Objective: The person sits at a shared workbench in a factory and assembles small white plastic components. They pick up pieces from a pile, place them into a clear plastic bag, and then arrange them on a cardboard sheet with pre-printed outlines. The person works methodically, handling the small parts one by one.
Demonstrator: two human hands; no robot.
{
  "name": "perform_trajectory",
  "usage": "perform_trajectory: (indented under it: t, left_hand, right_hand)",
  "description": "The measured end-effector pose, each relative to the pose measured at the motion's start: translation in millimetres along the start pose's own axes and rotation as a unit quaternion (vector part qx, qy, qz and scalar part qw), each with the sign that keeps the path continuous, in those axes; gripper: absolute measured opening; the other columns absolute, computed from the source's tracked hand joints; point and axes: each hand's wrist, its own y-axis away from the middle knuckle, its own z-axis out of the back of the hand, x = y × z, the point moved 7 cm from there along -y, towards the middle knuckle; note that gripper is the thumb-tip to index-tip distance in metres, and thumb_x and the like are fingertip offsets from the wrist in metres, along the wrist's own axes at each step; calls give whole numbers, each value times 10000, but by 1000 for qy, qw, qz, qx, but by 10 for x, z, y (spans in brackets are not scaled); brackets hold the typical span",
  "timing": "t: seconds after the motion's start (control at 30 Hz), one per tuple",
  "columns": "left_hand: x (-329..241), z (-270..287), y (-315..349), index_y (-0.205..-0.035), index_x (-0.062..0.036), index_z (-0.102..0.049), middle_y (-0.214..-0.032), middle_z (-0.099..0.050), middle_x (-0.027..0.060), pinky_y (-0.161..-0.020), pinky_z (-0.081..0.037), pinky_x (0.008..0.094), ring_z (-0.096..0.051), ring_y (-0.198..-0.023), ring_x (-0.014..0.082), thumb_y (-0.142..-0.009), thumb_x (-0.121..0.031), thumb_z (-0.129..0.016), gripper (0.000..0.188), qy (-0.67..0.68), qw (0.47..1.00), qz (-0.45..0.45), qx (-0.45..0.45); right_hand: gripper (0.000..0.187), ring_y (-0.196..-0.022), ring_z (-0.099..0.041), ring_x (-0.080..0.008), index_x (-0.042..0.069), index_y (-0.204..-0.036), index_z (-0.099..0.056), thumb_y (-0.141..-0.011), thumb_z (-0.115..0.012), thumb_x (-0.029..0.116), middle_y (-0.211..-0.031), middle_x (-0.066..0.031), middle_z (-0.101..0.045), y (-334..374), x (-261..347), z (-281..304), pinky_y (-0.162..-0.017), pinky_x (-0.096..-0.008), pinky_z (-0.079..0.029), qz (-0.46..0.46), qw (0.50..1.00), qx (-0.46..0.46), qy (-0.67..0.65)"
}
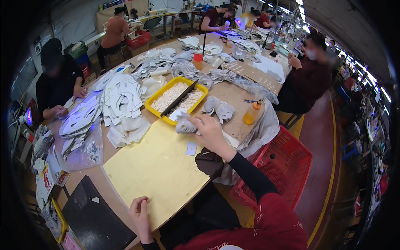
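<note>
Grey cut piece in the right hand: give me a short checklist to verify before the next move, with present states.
1. Right hand holds the grey piece: ok.
2. Grip firmness: cannot tell.
3. Left hand rests empty at the near table edge: ok.
4. Yellow mat has bare room: ok.
5. Small white piece lies apart on the mat: ok.
6. Yellow tray sits beside the held piece: ok.

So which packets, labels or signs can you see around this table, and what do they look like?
Small box: near left table edge, flat, white with red and yellow print.
Clear plastic bag: just right of it, crumpled, see-through.
Bottle label: on the orange bottle at mid-table, a red band.
No screens or signs clearly show.
</note>
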Motion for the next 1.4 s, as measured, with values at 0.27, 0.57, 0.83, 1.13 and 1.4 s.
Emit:
perform_trajectory:
  t: [0.27,0.57,0.83,1.13,1.4]
  left_hand:
    - [-24,-11,16,-987,53,-671,-960,-696,95,-885,-499,284,-659,-947,171,-976,-31,-601,111,-24,1000,-3,2]
    - [-54,-9,11,-983,54,-679,-953,-700,96,-865,-512,290,-669,-925,174,-969,-34,-607,114,-44,999,-18,-1]
    - [-64,-10,8,-990,57,-679,-959,-702,102,-852,-512,288,-674,-926,176,-965,-29,-612,111,-63,998,-10,5]
    - [-59,-12,10,-1010,44,-677,-969,-691,67,-885,-488,270,-648,-962,145,-999,-39,-587,123,-57,998,1,12]
    - [-29,-5,8,-1004,47,-688,-973,-703,87,-873,-505,284,-670,-947,168,-978,-34,-602,121,-43,999,4,8]
  right_hand:
    - [602,-1138,-582,-359,108,-1354,-600,-798,-807,210,-1215,-138,-638,-375,-611,646,-971,-450,-464,-89,982,-166,1]
    - [648,-1266,-554,-426,39,-1433,-525,-919,-704,391,-1421,-241,-554,-376,-1980,-75,-1072,-474,-443,-216,966,125,66]
    - [734,-1297,-564,-285,-27,-1498,-420,-972,-653,428,-1420,-184,-577,-489,44,1552,-1115,-426,-398,-90,905,18,-415]
    - [624,-1053,-644,-290,96,-1512,-275,-1015,-592,298,-1272,-194,-628,-132,1704,2539,-834,-385,-574,191,465,153,-851]
    - [436,-847,-676,-273,139,-1476,-426,-1054,-523,188,-1139,-227,-666,-32,1560,2541,-681,-399,-596,138,381,173,-897]
